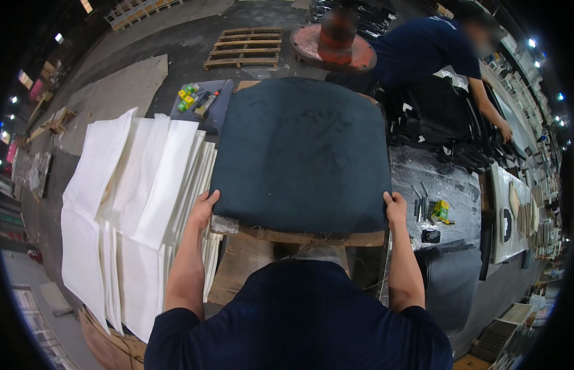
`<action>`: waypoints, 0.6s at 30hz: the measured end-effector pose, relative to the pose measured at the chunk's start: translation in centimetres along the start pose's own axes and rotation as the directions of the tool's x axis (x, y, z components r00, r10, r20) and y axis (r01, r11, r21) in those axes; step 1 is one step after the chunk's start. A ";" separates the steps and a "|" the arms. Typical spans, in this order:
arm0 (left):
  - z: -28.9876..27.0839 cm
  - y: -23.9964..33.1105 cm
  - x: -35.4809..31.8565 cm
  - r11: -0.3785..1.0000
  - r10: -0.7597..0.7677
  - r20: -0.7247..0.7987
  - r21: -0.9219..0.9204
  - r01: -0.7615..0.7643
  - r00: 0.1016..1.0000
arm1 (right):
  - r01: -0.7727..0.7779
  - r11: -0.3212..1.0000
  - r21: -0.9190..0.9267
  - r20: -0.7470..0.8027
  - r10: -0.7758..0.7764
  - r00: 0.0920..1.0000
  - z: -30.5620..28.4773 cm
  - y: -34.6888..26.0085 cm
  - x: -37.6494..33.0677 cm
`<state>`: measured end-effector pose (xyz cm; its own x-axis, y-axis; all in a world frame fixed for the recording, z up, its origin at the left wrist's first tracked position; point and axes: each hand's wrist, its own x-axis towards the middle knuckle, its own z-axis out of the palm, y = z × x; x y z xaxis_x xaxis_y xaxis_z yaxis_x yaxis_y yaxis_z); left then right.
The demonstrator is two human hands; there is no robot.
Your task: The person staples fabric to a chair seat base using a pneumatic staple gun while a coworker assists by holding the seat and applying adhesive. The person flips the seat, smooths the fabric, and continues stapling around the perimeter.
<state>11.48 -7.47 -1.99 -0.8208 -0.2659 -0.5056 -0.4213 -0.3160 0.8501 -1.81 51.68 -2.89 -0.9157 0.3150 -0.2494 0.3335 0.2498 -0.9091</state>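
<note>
A dark teal, fabric-covered seat cushion [299, 154] with a rounded far edge lies flat in front of me on a wooden work surface [336, 238]. My left hand [204, 208] is closed on its near left corner, thumb up on the fabric. At the near right corner my right hand [395, 207] grips in the same way. The fingers under both corners are mostly hidden. Faint wrinkles and smudges show on the cushion's top.
White foam sheets [136, 179] are stacked on my left. Small yellow-green boxes [188, 97] and tools lie beyond them. On my right are a plastic-covered table [435, 176], a box [441, 210] and black covers [435, 117], where another person leans. Farther off lies a pallet [244, 48].
</note>
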 end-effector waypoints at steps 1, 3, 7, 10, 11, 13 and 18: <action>0.0 0.3 0.0 1.000 0.001 -0.001 -0.001 -0.001 1.000 | -0.001 1.000 0.009 0.002 0.001 1.000 0.1 0.0 0.0; 0.0 -0.3 -0.3 1.000 -0.005 -0.029 0.015 0.005 1.000 | 0.028 0.999 -0.041 0.016 -0.027 0.999 -0.1 -0.1 0.0; 1.5 0.5 0.4 0.999 -0.003 -0.034 0.039 0.004 0.999 | 0.030 1.000 -0.010 -0.003 -0.030 1.000 -1.2 0.4 0.1; -0.1 0.8 -1.1 0.999 0.005 -0.043 0.041 -0.003 0.999 | 0.000 0.998 -0.067 0.054 0.004 0.999 0.2 -0.3 -0.4; -0.8 0.8 -1.9 0.999 0.005 -0.059 0.038 -0.003 0.998 | -0.013 0.996 -0.086 0.084 0.021 0.996 1.0 -0.6 -0.7; -0.1 1.8 -2.0 0.953 0.136 -0.138 0.289 -0.092 0.981 | 0.136 0.982 -0.133 0.080 -0.126 0.989 -0.1 -0.8 -0.5; 7.3 2.1 -4.7 0.358 0.688 -0.091 0.906 -0.228 0.720 | 0.322 0.871 -0.372 -0.127 -0.391 0.912 -1.3 -1.7 -2.3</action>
<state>11.68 -0.24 3.21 -0.8456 -0.4916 0.2078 -0.3133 0.7724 0.5526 0.03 51.74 -0.37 -0.9367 0.3058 0.1704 0.0792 0.6593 -0.7477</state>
